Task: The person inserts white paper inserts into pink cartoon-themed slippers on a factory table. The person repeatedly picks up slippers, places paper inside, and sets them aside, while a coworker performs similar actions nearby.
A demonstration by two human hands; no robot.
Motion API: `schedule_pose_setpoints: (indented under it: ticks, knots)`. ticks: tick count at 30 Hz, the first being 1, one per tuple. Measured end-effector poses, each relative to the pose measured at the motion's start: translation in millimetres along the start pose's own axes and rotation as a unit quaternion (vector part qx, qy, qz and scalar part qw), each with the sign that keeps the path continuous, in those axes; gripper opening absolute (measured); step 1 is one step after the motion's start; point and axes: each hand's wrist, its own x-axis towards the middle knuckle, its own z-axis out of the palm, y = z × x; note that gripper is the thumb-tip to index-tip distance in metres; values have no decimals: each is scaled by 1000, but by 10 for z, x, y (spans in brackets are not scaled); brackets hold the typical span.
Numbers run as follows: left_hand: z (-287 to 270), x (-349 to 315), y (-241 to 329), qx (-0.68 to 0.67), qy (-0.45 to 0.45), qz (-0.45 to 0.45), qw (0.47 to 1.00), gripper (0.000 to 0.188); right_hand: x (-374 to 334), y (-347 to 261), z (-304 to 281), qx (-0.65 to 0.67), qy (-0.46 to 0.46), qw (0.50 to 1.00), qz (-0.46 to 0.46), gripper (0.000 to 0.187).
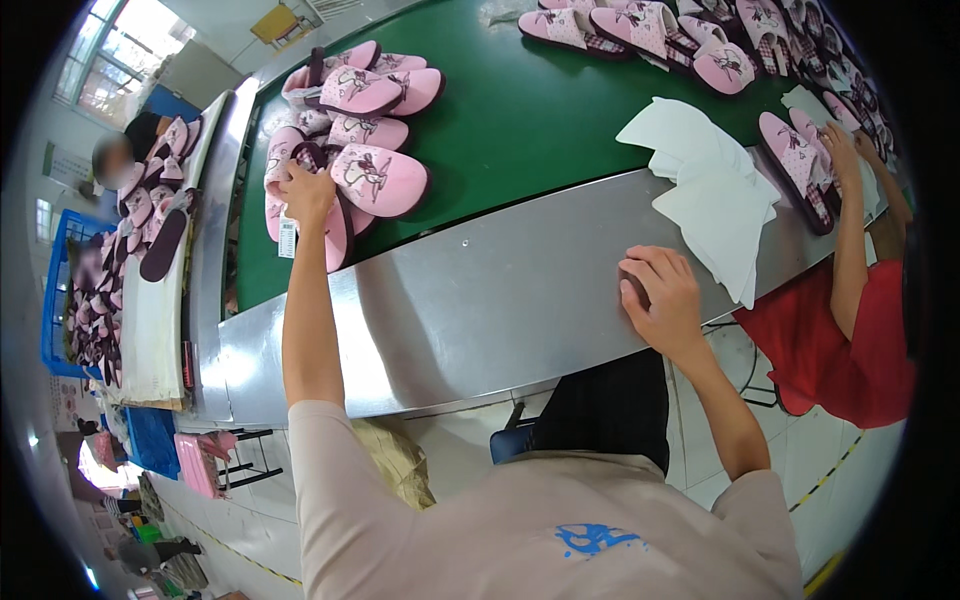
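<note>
My left hand (308,195) reaches to the left end of the green belt and grips a pink slipper (280,160) by its upper. A white tag (287,238) hangs beside that slipper, below my fingers. More pink slippers with dark soles and a printed figure (380,180) are heaped right beside this hand. On the steel table edge (490,280), my right hand (665,300) rests with curled fingers. Something dark shows between its thumb and fingers, too hidden to name. Fanned white paper sheets (710,215) lie to the right of that hand.
At the right, a person in red (840,340) handles slippers (795,165) on the same table. Slippers crowd the belt's far right (690,40). To the left stand a side table (150,330) with slippers and a blue crate (55,290). A dark stool (512,443) sits below the edge.
</note>
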Motion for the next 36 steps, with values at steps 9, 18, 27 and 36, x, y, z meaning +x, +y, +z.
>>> schedule_pose_setpoints:
  ticks: [9,18,27,36]
  knots:
    - [-1597,-635,983,-466,-124,256,838,84,-62,68,28,28,23,999,8,15]
    - [-1750,-3483,1230,-179,-289,731,591,83,-234,-28,-299,553,97,794,233,65]
    - [-1272,-4003,1033,-29,-206,815,541,79,-584,-52,-452,359,-34,911,199,33]
    - [-1308,-3415,570,-172,-215,686,673,54,-509,-102,-622,251,-20,953,167,23]
